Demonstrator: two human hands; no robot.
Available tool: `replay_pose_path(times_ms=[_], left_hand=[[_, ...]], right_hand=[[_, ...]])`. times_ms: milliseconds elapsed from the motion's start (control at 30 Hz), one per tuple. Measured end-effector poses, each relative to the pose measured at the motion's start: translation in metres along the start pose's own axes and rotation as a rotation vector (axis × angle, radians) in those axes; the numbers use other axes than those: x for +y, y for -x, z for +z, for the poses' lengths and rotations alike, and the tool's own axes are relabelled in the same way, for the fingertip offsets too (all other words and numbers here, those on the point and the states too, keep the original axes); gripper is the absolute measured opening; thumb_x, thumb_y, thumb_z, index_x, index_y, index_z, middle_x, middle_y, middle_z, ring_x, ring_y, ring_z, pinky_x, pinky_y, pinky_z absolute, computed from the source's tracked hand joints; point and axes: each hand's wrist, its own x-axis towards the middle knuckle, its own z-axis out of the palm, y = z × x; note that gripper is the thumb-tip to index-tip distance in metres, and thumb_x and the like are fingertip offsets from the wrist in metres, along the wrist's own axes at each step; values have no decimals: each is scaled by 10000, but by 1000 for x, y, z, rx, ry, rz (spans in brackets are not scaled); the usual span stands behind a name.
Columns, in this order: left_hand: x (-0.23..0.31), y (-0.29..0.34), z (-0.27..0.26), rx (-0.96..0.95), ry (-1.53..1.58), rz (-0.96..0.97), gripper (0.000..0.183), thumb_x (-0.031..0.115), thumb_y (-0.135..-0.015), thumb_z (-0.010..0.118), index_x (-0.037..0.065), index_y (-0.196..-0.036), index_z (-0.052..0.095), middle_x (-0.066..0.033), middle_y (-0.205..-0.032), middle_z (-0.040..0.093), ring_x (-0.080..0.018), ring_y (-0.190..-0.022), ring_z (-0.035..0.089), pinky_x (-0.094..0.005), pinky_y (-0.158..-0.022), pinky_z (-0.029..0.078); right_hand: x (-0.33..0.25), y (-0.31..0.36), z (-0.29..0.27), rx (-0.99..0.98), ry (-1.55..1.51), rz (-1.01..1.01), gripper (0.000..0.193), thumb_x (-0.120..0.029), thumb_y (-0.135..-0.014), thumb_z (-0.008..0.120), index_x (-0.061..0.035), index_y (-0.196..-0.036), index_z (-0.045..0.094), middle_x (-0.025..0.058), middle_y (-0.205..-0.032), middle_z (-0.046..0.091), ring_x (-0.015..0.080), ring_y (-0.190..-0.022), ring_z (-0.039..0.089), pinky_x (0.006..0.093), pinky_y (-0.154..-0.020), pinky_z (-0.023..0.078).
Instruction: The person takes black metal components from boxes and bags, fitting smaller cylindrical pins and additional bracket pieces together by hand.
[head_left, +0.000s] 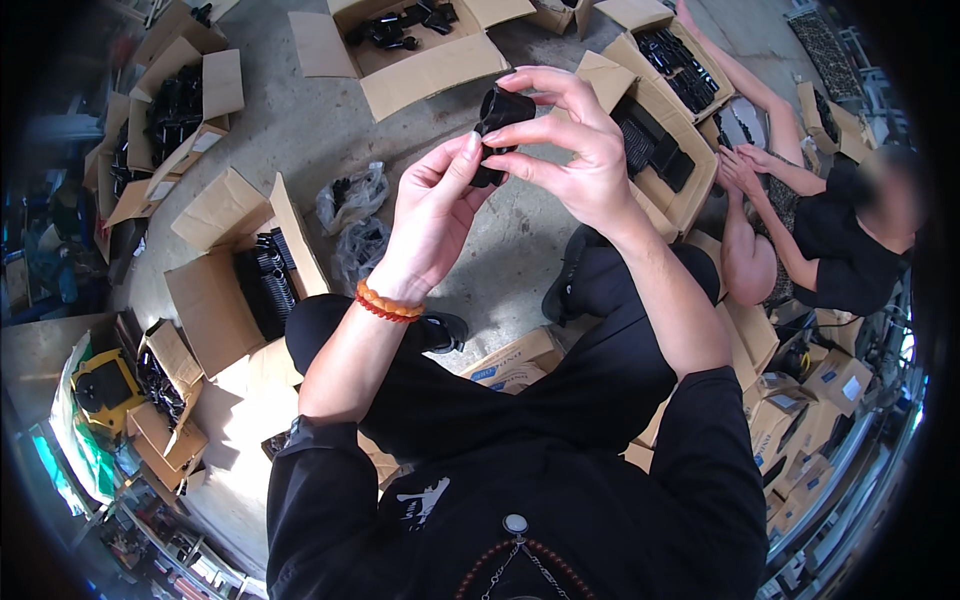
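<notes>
Out in front of me, both hands hold a small black plastic part (508, 106) with a wide, cup-like upper end. My left hand (440, 190) pinches its lower left side between thumb and fingers. With the fingers curled around its top and right side, my right hand (575, 145) grips the same part. Its lower end is partly hidden by my fingertips, so I cannot tell whether it is one piece or two joined. An orange and red beaded bracelet (388, 300) circles my left wrist.
Open cardboard boxes of black parts stand around me: one ahead (430, 75), one at left (215, 310), one at right (690, 200). Clear plastic bags (352, 200) lie on the concrete floor. A co-worker (845, 230) sits at the right, hands near black parts.
</notes>
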Motion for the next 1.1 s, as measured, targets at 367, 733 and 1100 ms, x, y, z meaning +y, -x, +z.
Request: replay_pose_path(times_ms=[367,733,1100], left_hand=[[-3,-2,3,-18,-17,-38,298,230,-992,589,13,-1190,638,-69,-1087,680,-115,-959,646,-286,-893,530],[0,1,6,-12,18,-60,272,234,-995,582,36,-1172,641,-55,-1063,680,-111,-934,657,-261,-857,554],[0,0,8,-2,3,-64,278,238,-995,582,30,-1170,641,-66,-1070,682,-116,-930,659,-263,-851,554]], right_hand=[[-1,2,0,60,-37,-19,228,-110,-659,864,-75,-832,718,47,-1166,594,207,-1092,556,316,-811,542],[-1,2,-4,18,-57,-8,221,-78,-701,820,-126,-908,758,27,-1196,601,201,-1114,574,320,-839,539],[-3,1,-1,16,-113,40,252,-91,-685,839,-89,-914,735,46,-1178,607,196,-1101,585,303,-822,545]])
